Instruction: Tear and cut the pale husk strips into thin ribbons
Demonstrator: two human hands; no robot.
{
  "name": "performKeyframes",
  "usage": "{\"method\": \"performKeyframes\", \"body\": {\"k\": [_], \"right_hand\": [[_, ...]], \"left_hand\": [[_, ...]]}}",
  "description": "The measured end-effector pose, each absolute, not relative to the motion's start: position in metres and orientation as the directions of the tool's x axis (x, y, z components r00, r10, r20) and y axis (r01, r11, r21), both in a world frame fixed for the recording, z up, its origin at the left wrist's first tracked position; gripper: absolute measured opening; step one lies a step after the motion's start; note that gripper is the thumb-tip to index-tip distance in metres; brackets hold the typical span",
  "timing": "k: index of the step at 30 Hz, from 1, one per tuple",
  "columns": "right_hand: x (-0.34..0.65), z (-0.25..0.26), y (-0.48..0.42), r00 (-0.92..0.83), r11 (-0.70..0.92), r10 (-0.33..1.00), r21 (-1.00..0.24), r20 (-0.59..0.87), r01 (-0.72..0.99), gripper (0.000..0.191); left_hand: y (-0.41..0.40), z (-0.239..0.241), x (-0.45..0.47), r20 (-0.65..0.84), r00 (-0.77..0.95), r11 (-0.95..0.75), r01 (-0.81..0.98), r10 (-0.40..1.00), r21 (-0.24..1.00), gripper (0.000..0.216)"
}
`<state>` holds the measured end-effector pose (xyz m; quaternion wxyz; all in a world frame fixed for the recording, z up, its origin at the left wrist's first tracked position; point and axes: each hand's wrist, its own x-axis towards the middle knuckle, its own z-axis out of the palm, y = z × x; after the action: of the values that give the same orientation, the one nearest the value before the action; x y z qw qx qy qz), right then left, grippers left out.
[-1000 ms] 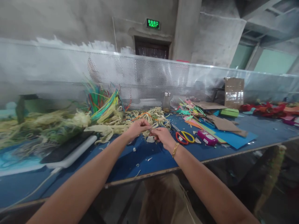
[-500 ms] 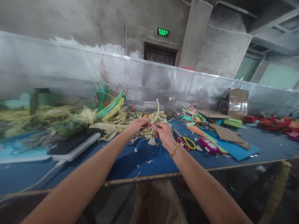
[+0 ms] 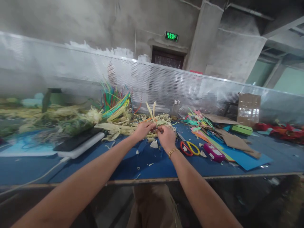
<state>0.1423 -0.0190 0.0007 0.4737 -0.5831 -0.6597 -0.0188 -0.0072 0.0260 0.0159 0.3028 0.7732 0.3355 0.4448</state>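
Note:
Over the blue table (image 3: 125,169), my left hand (image 3: 143,130) and my right hand (image 3: 167,136) meet with their fingertips pinched together. From between them two pale yellow corn husk strips (image 3: 150,110) stick up in a narrow V. The lower ends of the strips are hidden by my fingers. Behind and under the hands spreads a heap of similar husk pieces (image 3: 118,128). A white scrap (image 3: 154,144) lies just below the fingers. To the right of my right hand are scissors (image 3: 193,148) with red and yellow handles.
A white power bank with a cable (image 3: 80,146) and a dark phone-like slab (image 3: 77,139) lie left. Colourful pipe cleaners (image 3: 116,103) stand behind. A glass bottle (image 3: 175,110), a purple device (image 3: 213,152), blue paper (image 3: 254,160) and cardboard (image 3: 248,109) are to the right.
Two husk strips now stand up from my fingers where one showed before. My hands have drawn closer together, and the view has shifted slightly.

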Motion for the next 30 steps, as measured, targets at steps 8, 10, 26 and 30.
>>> {"method": "performKeyframes", "body": {"k": [8,10,26,30], "right_hand": [[0.161,-0.011,-0.003,0.293,0.397,0.789,-0.813,0.54,0.427,0.02],[0.164,-0.01,-0.002,0.313,0.391,0.783,-0.817,0.537,0.423,0.02],[0.164,-0.012,-0.004,0.188,0.411,0.816,-0.777,0.547,0.477,0.018],[0.161,-0.017,0.0,0.193,0.397,0.822,-0.782,0.536,0.481,0.016]], "left_hand": [[0.033,0.011,-0.011,0.427,0.538,-0.673,0.435,0.727,0.598,0.026],[0.038,0.015,-0.017,0.438,0.442,-0.621,0.506,0.783,0.599,0.027],[0.022,0.014,0.017,0.233,0.521,-0.353,0.143,0.821,0.925,0.04],[0.027,0.009,0.006,0.277,0.477,-0.404,0.187,0.834,0.895,0.037]]}}
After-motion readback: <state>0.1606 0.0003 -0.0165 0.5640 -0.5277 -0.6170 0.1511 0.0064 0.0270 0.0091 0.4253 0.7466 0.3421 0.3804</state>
